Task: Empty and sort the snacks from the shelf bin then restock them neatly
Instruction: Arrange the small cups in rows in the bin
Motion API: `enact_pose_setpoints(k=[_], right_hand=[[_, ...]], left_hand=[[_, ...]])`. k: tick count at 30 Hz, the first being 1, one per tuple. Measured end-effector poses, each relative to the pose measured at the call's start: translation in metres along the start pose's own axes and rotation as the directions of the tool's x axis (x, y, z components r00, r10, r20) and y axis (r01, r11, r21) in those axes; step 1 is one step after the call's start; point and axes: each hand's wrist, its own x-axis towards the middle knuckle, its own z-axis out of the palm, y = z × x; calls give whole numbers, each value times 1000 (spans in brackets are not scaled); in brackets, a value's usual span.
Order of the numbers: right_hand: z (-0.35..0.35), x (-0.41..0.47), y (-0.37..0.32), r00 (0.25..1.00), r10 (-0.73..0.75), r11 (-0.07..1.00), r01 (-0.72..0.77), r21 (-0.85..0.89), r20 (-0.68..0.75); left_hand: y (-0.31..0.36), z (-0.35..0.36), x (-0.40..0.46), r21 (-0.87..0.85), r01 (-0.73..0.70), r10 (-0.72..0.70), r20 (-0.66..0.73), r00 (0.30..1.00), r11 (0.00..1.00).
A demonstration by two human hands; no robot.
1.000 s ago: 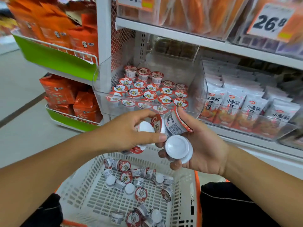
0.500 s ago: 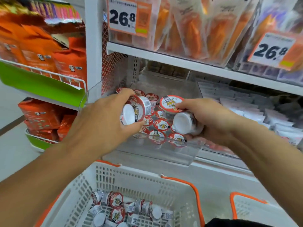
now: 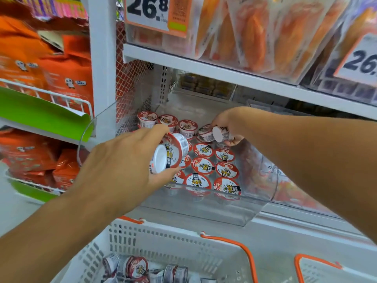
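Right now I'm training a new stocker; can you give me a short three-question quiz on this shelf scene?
1. True or false: the left hand holds snack cups.
2. Where is the right hand working? A) white basket B) clear shelf bin C) green-fronted rack
3. Fill in: the cups standing in the bin face lid ____.

Key: 1 true; 2 B; 3 up.

- A white metal shelf [image 3: 224,72] runs above the fingers, with price tags [image 3: 157,13] clipped along its front.
- A white upright post [image 3: 102,68] stands left of them.
- Beyond it, a green-fronted wire rack [image 3: 40,113] holds orange bags [image 3: 51,64].
- Pale floor [image 3: 12,211] shows at lower left.
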Motion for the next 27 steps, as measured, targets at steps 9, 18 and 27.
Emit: enact_pose_setpoints(k=[9,18,27], right_hand=[[-3,7,6,981,-136,988,124,-92,-142],[3,11,1,986,-97,991,83,-103,-137],[-6,-8,4,904,-425,579,234,-781,-45]], left_hand=[[-2,3,5,37,-28,28,-3,1000,999],[-1,5,5,45,-50,50,5,999,998],[-6,5,4,45,-33,34,-14,999,998]])
